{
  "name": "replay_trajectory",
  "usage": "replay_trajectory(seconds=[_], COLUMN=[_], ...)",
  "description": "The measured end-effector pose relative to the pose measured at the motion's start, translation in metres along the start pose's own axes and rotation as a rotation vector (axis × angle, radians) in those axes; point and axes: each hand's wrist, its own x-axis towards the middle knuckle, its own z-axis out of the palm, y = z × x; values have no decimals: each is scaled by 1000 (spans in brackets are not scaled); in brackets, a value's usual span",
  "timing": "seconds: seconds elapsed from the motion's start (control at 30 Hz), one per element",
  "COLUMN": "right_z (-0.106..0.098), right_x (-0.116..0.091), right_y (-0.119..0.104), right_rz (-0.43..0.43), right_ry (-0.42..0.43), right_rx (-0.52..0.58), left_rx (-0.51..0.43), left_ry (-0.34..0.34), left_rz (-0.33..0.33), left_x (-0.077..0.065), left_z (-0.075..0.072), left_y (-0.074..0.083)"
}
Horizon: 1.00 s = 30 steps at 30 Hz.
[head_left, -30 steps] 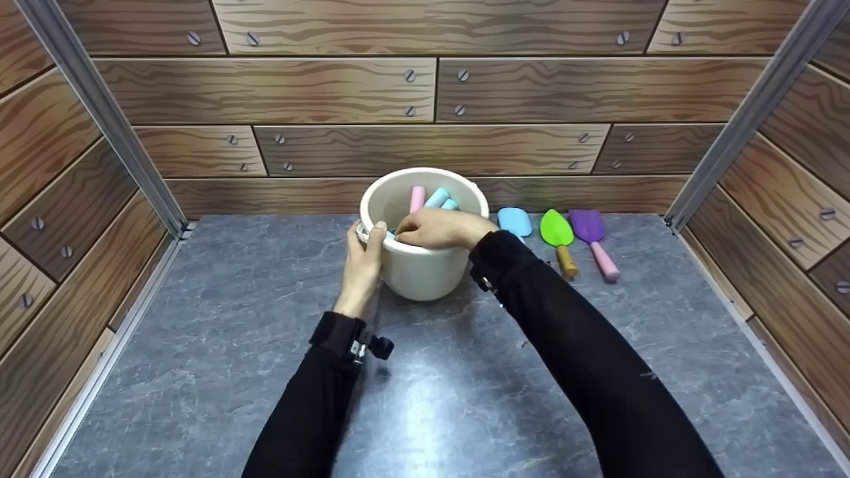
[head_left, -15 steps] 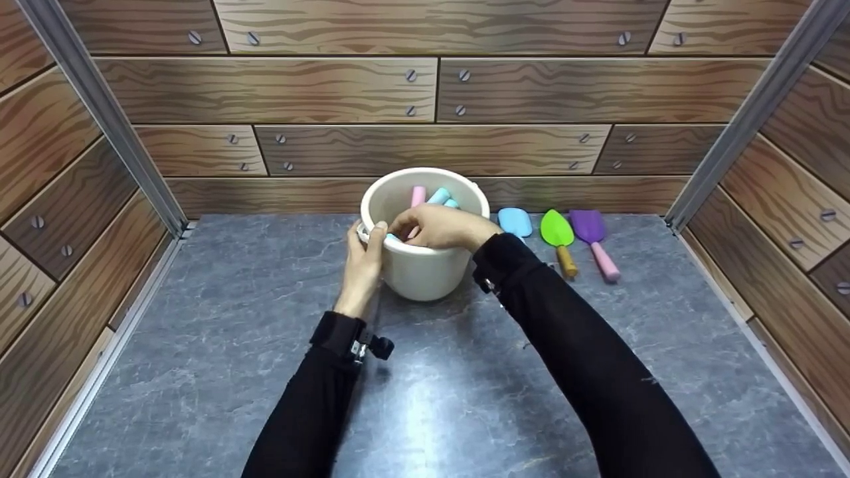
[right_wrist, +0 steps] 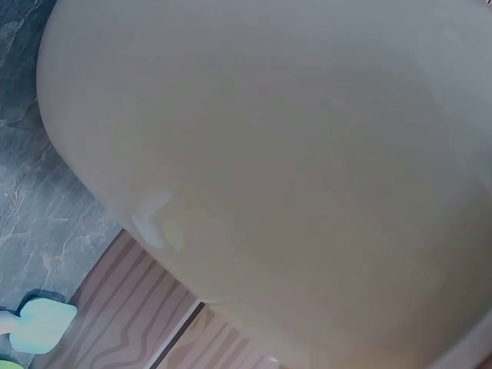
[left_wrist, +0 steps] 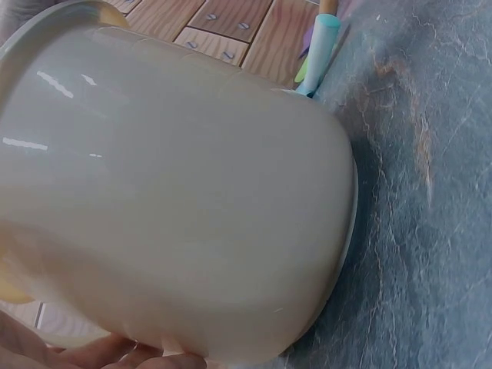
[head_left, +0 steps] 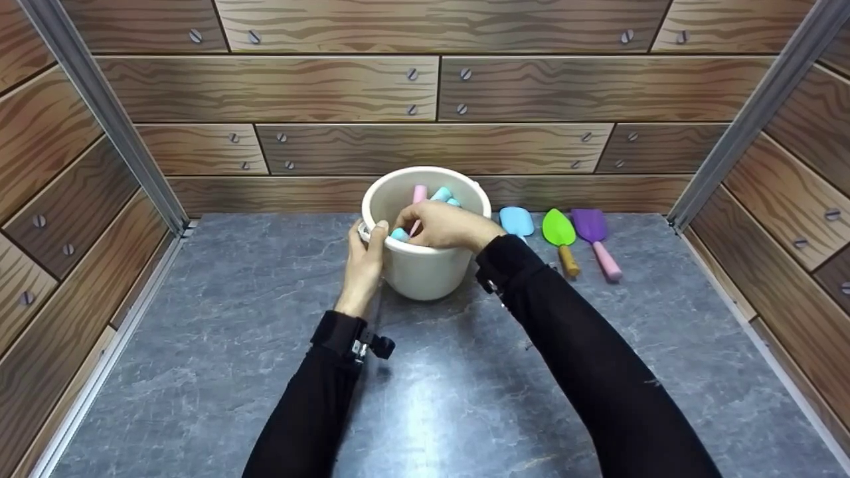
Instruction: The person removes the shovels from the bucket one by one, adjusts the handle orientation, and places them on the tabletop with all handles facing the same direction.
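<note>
A cream-white bucket [head_left: 425, 275] stands upright near the back wall; its side fills most of both wrist views. My left hand [head_left: 362, 265] grips its left rim, thumb over the edge and fingers along the outside. My right hand [head_left: 446, 224] reaches over the front rim into the bucket, fingers bent down around a light blue rounded handle [head_left: 400, 234]. Part of those fingers is hidden by the hand and rim. A pink handle [head_left: 420, 194] and a light blue handle [head_left: 441, 194] lean inside against the far wall.
Right of the bucket lie a light blue shovel [head_left: 516, 221], a green trowel [head_left: 558, 228] with a tan handle, and a purple shovel [head_left: 590, 226] with a pink handle. Wood-patterned walls [head_left: 358, 149] enclose the grey marbled floor [head_left: 232, 299] at back and sides.
My right hand has risen slightly and shifted a little right inside the bucket. More of the light blue handle's end now shows by its fingers. The left hand stays on the rim.
</note>
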Motion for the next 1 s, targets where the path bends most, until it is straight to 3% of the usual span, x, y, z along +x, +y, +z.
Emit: replay_trajectory(seconds=[0.5,0.87,1.0], right_z=[3,2,-1], right_x=[-6,-12,-15], right_y=[1,1,2], right_rz=[-48,-20,-37], right_ry=[242,303,316], right_rx=[-47,115,108], left_rx=[-16,-33,-29], left_ry=[-8,-2,-7], left_rz=[-13,-17,-14], left_x=[0,-1,0], left_z=[0,1,1], left_y=[1,2,1])
